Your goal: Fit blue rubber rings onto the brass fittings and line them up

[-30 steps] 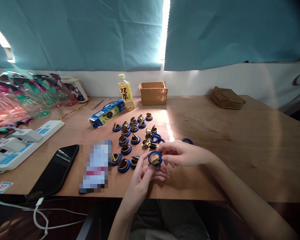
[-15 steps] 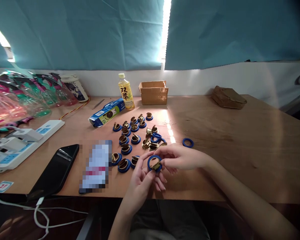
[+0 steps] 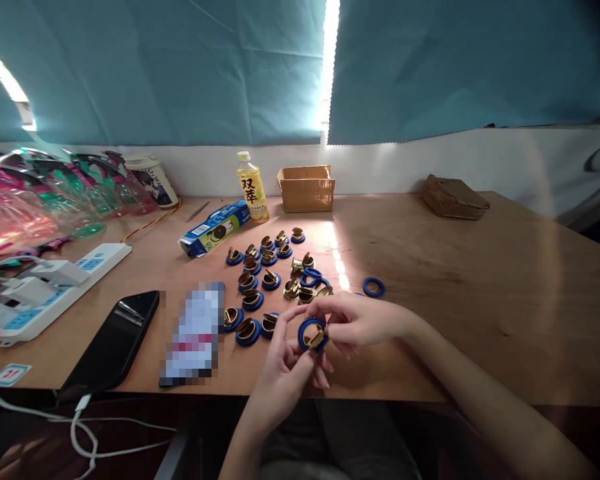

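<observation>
Between both hands, just above the table's front edge, is a brass fitting with a flap and a blue ring (image 3: 313, 335) around it. My left hand (image 3: 287, 360) grips its lower left side between thumb and fingers. From the upper right, my right hand (image 3: 353, 323) pinches the ring's right side. Beyond the hands lie several brass flap fittings with blue rings (image 3: 253, 299), most standing flap up. Some bare brass fittings (image 3: 291, 289) and loose blue rings (image 3: 312, 274) are heaped together. Another loose blue ring (image 3: 373, 287) lies to the right.
On the left are a black phone (image 3: 115, 340), a blurred-out device (image 3: 194, 337) and a power strip (image 3: 60, 290). Farther back stand spray bottles (image 3: 55, 200), a drink bottle (image 3: 253, 190), a blue carton (image 3: 215, 230), an open cardboard box (image 3: 307, 192) and a brown packet (image 3: 453, 198).
The ringed fitting has shifted slightly right and down and tilted a little in my hands. Part of another blue ring now shows behind my right hand. The camera view has tipped slightly.
</observation>
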A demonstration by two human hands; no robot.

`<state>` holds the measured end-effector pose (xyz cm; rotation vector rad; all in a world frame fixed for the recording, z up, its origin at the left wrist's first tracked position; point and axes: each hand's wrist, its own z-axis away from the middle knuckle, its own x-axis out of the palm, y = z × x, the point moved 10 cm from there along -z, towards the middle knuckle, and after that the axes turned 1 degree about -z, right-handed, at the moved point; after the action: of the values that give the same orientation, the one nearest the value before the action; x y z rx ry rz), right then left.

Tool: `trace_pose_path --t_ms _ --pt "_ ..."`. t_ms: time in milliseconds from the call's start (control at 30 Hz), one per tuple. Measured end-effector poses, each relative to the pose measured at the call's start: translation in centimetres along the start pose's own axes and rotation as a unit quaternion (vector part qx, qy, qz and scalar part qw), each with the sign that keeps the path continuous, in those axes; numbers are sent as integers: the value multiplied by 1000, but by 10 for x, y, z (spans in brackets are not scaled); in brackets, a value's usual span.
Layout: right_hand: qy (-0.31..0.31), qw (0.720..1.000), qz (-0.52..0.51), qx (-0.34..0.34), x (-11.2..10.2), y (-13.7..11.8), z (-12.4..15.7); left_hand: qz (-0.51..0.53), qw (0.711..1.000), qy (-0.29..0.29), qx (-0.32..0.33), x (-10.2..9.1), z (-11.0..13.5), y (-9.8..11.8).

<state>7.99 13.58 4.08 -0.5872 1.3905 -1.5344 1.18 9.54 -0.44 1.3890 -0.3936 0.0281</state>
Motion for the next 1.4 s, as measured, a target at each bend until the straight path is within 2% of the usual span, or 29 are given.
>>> trace_pose_path --t_ms 233,467,933,1200,1400 --pt "-7 1000 21 21 1 3 1 -29 998 49 -14 1 3 9" --pt "-10 998 39 41 2 5 2 -56 995 71 -29 4 5 9" --pt "-12 997 55 49 2 5 4 -54 998 27 -33 8 2 5" --pt "-26 996 63 48 6 3 3 -50 998 29 -24 6 2 2" --pt "5 999 29 30 0 0 1 -9 1000 10 -9 6 4 5"
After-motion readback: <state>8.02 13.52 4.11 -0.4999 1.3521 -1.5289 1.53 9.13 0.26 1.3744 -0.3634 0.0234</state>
